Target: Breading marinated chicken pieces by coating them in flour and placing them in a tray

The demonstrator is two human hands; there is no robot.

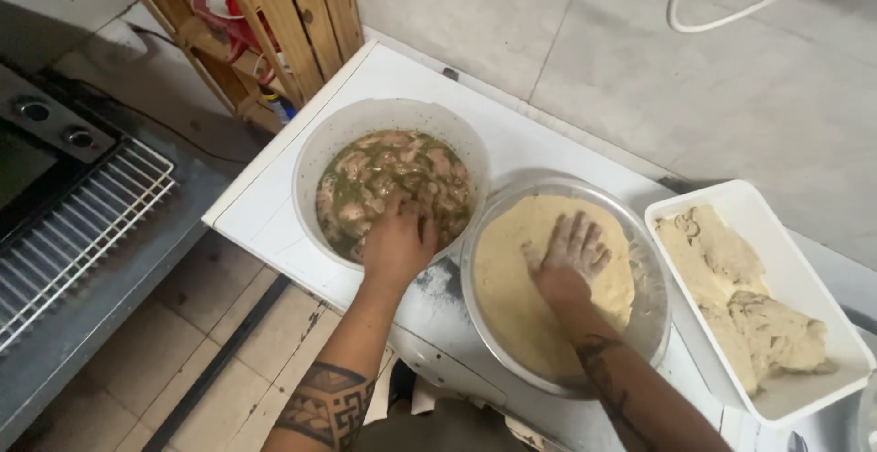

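Our left hand (398, 240) reaches into a white bucket (322, 146), its fingers curled down among wet, marinated pieces of meat (393, 171); whether they have closed on a piece we cannot tell. Our right hand (570, 257), dusted pale, lies flat with fingers spread on the flour (521, 297) filling a metal bowl (650, 315) just beside the bucket. To the right, close by the bowl, a white tray (804, 288) holds pieces already coated. All three sit on a white countertop (265, 205), with a wire rack (82, 224) off to the left. We judge a slippery piece could drip marinade or drop onto the countertop while crossing the bucket's rim toward the bowl.
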